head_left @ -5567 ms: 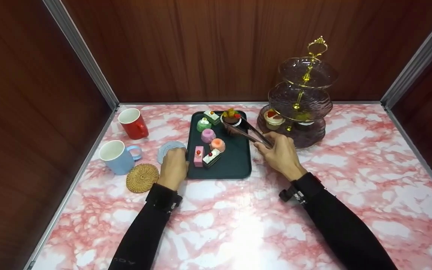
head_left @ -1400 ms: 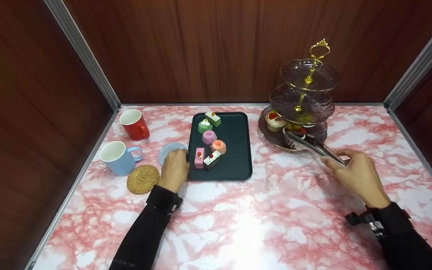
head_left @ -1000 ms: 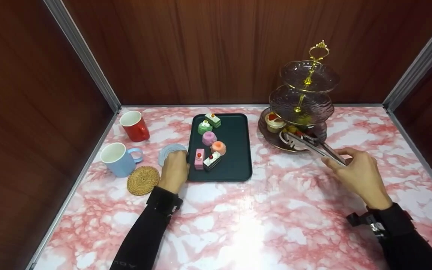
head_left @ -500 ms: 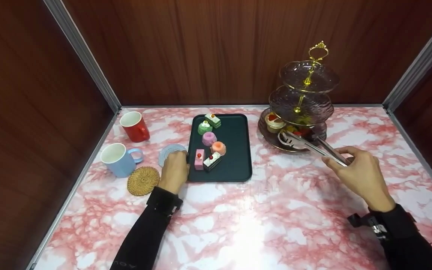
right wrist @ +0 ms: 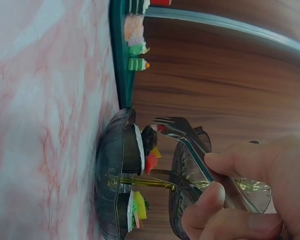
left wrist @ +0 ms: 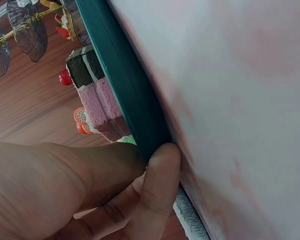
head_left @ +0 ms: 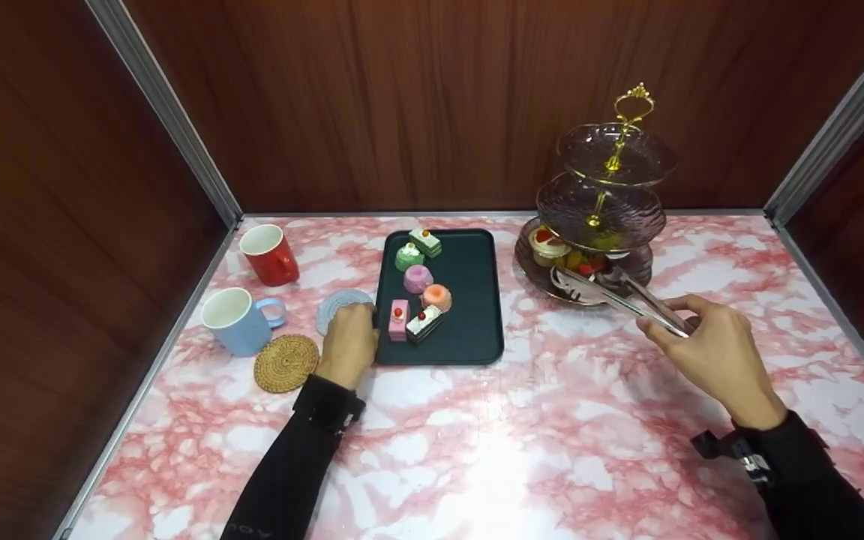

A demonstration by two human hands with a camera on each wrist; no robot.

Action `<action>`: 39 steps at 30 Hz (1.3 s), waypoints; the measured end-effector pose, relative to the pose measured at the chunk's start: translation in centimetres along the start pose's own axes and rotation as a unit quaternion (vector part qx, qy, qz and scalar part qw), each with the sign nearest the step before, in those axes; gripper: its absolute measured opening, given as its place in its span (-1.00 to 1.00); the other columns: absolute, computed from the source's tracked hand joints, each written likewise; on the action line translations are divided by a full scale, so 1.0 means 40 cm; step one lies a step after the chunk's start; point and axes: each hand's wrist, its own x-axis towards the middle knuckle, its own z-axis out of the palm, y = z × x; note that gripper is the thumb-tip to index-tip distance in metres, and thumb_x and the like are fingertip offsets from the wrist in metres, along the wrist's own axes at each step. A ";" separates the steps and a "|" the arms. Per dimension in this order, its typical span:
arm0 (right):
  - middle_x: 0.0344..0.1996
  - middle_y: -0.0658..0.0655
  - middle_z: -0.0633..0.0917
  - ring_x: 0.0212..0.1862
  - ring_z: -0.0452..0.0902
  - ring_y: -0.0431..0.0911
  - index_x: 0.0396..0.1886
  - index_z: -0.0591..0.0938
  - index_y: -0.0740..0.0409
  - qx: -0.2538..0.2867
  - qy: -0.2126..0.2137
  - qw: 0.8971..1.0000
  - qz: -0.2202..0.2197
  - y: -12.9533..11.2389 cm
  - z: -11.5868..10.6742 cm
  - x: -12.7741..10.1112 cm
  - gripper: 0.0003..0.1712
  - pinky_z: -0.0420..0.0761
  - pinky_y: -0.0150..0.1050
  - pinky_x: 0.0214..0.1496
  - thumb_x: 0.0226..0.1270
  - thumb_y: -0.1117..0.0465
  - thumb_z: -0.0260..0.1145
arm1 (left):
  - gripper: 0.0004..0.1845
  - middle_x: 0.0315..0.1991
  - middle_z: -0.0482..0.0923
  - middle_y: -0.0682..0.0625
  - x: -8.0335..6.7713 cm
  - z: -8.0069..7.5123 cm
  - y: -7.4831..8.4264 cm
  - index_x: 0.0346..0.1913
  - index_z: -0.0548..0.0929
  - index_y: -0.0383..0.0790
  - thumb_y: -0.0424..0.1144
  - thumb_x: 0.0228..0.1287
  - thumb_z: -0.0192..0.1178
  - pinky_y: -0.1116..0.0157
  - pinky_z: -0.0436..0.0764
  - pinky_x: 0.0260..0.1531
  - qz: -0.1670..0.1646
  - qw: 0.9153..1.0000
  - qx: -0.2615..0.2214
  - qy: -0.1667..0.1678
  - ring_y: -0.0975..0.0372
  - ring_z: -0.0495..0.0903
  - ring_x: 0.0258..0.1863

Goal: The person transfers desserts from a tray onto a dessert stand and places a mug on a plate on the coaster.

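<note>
My left hand (head_left: pixel 348 337) lies at the left rim of the dark green tray (head_left: pixel 477 330); in the left wrist view its thumb (left wrist: pixel 162 170) pinches that rim (left wrist: pixel 125 90) beside a pink cake (left wrist: pixel 102 105). My right hand (head_left: pixel 668 321) grips metal tongs (head_left: pixel 612 294), whose spread, empty tips hover over the bottom tier (head_left: pixel 533 277) of the three-tier glass stand. A fruit-topped chocolate cake (head_left: pixel 583 262) sits on that tier beside a cream cupcake (head_left: pixel 548 244). The right wrist view shows the tongs (right wrist: pixel 182 131) just above the chocolate cake (right wrist: pixel 150 150).
Several small cakes (head_left: pixel 417 277) remain on the tray's left half. A red mug (head_left: pixel 271 255), a blue mug (head_left: pixel 233 319), a grey coaster (head_left: pixel 334 304) and a woven coaster (head_left: pixel 286 362) lie to the left. Wooden walls enclose the pink marble table (head_left: pixel 522 450).
My right hand carried the chocolate fruit cake with the tongs from the tray to the stand's bottom tier. The tongs have let it go and drawn back slightly. My left hand stayed still.
</note>
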 end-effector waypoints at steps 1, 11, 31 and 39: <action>-0.70 -0.01 0.61 -0.75 0.36 -0.16 -0.17 0.62 -0.11 -0.004 0.000 1.000 -0.002 -0.002 0.000 -0.001 -0.47 0.25 -0.27 -0.71 -0.06 -0.32 0.33 | -0.81 -0.34 0.64 -0.23 0.000 0.000 0.000 -0.32 0.67 -0.24 -0.44 -0.09 0.28 0.02 0.58 -0.29 0.000 1.000 0.000 0.000 -0.06 0.64 -0.30; -0.71 0.01 0.60 -0.69 0.38 -0.14 -0.13 0.60 -0.03 -0.046 0.012 0.998 -0.027 -0.029 0.006 -0.016 -0.44 0.24 -0.28 -0.60 0.00 -0.30 0.30 | -0.82 -0.34 0.64 -0.23 0.000 -0.002 0.002 -0.33 0.67 -0.24 -0.44 -0.09 0.30 0.02 0.58 -0.25 0.002 1.000 0.002 0.002 -0.06 0.63 -0.28; -0.75 0.00 0.56 -0.75 0.30 -0.17 -0.21 0.62 0.09 -0.080 0.081 0.986 -0.121 -0.054 0.004 -0.035 -0.56 0.19 -0.26 -0.67 -0.03 -0.08 0.41 | -0.82 -0.32 0.65 -0.20 -0.001 -0.001 0.007 -0.31 0.67 -0.24 -0.44 -0.07 0.26 0.03 0.58 -0.28 -0.007 1.000 0.004 0.001 -0.04 0.64 -0.29; -0.72 -0.01 0.59 -0.71 0.40 -0.11 -0.25 0.63 0.05 -0.065 0.077 0.986 -0.131 -0.076 0.013 -0.042 -0.57 0.28 -0.18 -0.64 -0.08 -0.08 0.44 | -0.80 -0.31 0.65 -0.20 0.001 -0.002 0.006 -0.29 0.69 -0.23 -0.44 -0.07 0.25 0.04 0.59 -0.24 -0.012 1.000 -0.005 0.000 -0.04 0.64 -0.27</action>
